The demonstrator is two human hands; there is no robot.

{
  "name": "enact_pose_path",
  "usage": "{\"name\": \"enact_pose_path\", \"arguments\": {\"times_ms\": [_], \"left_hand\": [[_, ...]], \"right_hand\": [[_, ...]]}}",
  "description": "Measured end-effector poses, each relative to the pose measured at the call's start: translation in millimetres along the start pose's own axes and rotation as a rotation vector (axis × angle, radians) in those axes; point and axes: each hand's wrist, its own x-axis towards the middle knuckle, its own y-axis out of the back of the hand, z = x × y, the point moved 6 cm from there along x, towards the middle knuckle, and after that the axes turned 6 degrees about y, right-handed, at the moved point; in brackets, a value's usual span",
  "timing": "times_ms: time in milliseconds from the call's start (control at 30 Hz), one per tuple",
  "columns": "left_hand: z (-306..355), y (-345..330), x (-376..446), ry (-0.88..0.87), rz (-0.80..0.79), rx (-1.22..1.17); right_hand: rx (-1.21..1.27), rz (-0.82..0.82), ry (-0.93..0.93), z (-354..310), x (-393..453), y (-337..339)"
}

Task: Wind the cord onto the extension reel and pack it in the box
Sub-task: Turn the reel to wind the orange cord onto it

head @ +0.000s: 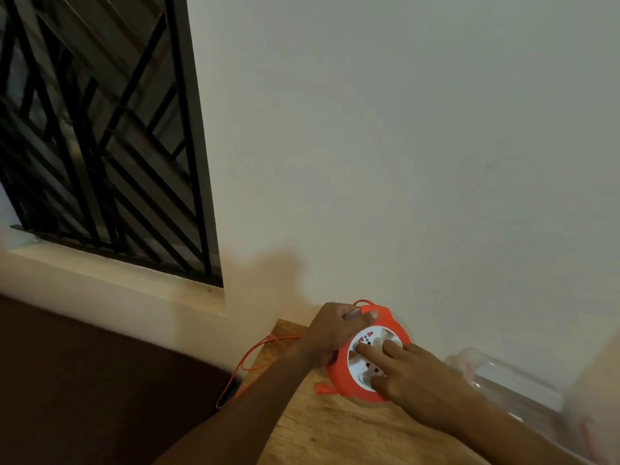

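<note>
Left hand (330,333) grips the orange extension reel (369,352) rim, steadying it; right hand (414,375) fingers press its white hub, likely winding in the slack cord (255,359) left of the reel.

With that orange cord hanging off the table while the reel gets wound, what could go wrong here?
1. The loose cord loops off the table's left edge and could snag on it or tangle as it is drawn in.
2. The reel is steadied only by the left hand gripping its rim while the right hand's fingers press the white centre; it might slip or skid.
</note>
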Motion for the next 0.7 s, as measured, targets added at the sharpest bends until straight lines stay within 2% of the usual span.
{"name": "enact_pose_path", "arguments": {"times_ms": [100,233,333,467,700], "left_hand": [[5.2,-0.6,3.3,-0.012,-0.022,0.039],[14.4,-6.3,4.7,-0.025,-0.159,0.088],[21.4,-7.0,6.8,-0.049,-0.199,0.157],[25.9,-0.8,8.3,-0.026,-0.203,0.100],[36.1,-7.3,5.5,-0.009,-0.225,0.065]], "right_hand": [[-0.020,-0.028,0.120,-1.4,-2.2,-0.1],[-0.045,-0.056,0.205,-2.6,-0.3,6.9],[-0.100,-0.077,0.209,-1.2,3.3,6.5],[-0.143,-0.101,0.161,4.6,3.7,9.5],[-0.177,-0.247,0.119,-0.5,4.7,-3.7]]}}
